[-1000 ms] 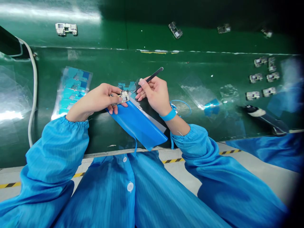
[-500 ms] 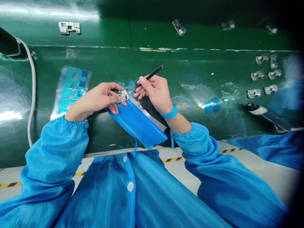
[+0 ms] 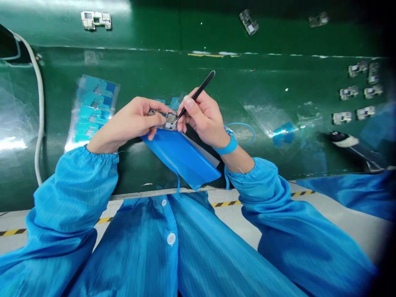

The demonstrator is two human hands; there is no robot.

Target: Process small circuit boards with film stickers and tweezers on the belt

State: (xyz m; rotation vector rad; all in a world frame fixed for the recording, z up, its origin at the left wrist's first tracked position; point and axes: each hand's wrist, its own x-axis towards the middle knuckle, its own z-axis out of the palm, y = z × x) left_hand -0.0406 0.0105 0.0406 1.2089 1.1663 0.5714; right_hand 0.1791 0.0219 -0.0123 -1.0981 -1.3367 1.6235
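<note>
My left hand [image 3: 130, 123] pinches a small metal part [image 3: 168, 121] between thumb and fingers, holding it over the upper end of a blue flat pouch [image 3: 182, 157] that lies slanted on the green table [image 3: 198, 78]. My right hand [image 3: 206, 119] is closed on black tweezers [image 3: 198, 94], held like a pen, with the tips touching the metal part. A blue wrist strap [image 3: 229, 145] circles my right wrist. Both arms are in blue sleeves.
A sheet of light-blue stickers [image 3: 93, 109] in clear film lies left of my hands. Small metal parts lie at the back left [image 3: 95, 20], back middle [image 3: 249, 21] and several at the right [image 3: 355, 93]. A grey cable [image 3: 38, 107] runs down the left. Clear film [image 3: 269, 117] lies at the right.
Both hands have come closer together and shifted slightly right. The tweezers have tilted more upright and their tips now meet the metal part. The view has tipped down a little.
</note>
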